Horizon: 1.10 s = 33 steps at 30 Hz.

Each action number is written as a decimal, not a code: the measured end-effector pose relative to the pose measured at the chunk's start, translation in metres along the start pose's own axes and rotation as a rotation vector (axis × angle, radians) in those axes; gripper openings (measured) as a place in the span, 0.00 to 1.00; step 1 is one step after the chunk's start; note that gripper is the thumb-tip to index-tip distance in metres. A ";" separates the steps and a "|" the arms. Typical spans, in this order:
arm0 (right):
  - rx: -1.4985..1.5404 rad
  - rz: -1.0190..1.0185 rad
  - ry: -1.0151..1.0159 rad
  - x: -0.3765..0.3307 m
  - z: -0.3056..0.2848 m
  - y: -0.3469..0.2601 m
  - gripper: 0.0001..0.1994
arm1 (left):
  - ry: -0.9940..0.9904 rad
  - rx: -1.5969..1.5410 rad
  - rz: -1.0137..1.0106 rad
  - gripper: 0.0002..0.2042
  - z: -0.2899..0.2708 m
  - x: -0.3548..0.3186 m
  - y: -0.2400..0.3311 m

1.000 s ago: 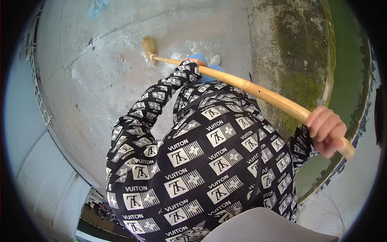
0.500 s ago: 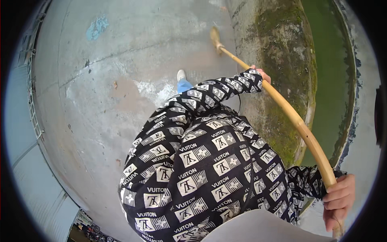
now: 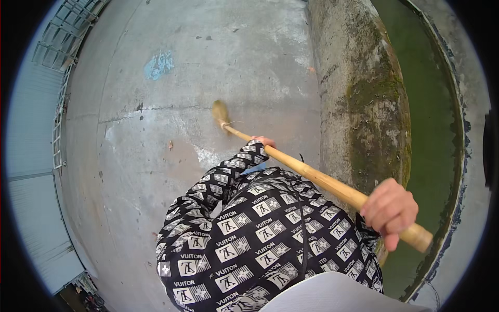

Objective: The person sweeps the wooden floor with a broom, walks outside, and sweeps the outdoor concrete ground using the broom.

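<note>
A broom with a long bamboo handle (image 3: 322,180) slants from the lower right up to the middle of the view. Its straw head (image 3: 220,113), somewhat blurred, is down at the concrete floor near a long crack. My left hand (image 3: 266,141) is closed around the handle's thin lower part, its fingers partly hidden by the patterned black-and-white sleeve. Near the thick top end, my right hand (image 3: 391,209) wraps its fingers round the bamboo, and the butt sticks out past it.
To the right runs a mossy concrete ledge (image 3: 371,104), with a channel of green water (image 3: 431,119) beyond it. A pale metal wall (image 3: 34,145) and a rack (image 3: 62,31) line the left. A dry leaf (image 3: 170,145) and a blue paint patch (image 3: 159,65) mark the floor.
The broom head has swept left, away from the ledge. My left hand has moved left and down, my right hand up and left, both still on the handle.
</note>
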State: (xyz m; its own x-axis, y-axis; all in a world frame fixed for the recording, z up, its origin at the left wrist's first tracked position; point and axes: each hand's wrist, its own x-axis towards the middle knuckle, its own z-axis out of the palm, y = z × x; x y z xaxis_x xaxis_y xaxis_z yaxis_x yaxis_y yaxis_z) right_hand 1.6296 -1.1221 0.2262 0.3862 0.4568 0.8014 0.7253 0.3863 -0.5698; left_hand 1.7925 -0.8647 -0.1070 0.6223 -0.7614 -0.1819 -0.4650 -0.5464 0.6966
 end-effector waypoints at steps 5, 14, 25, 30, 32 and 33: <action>0.155 0.343 0.484 -0.020 0.020 0.078 0.12 | 0.166 0.240 -0.348 0.10 -0.070 -0.095 -0.048; -0.239 0.097 0.357 -0.007 -0.021 -0.007 0.17 | 0.082 0.187 -0.016 0.09 -0.093 -0.009 0.024; -0.760 0.144 0.340 0.120 0.056 -0.227 0.18 | -0.015 -0.108 0.571 0.11 -0.072 0.038 0.252; -0.668 0.344 0.069 0.154 0.040 -0.116 0.19 | -0.078 -0.183 0.490 0.09 -0.058 0.078 0.182; -0.550 0.288 0.016 0.143 0.037 -0.116 0.19 | -0.039 -0.165 0.328 0.09 -0.063 0.050 0.176; -0.474 0.245 -0.039 0.138 0.032 -0.124 0.19 | 0.079 -0.076 0.346 0.10 -0.057 0.036 0.185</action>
State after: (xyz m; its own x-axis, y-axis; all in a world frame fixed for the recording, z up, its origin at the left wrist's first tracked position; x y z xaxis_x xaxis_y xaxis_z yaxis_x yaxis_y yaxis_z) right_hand 1.5742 -1.0813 0.4014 0.5618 0.5211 0.6425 0.7979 -0.1361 -0.5873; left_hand 1.7643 -0.9734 0.0547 0.4845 -0.8658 0.1253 -0.6101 -0.2318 0.7577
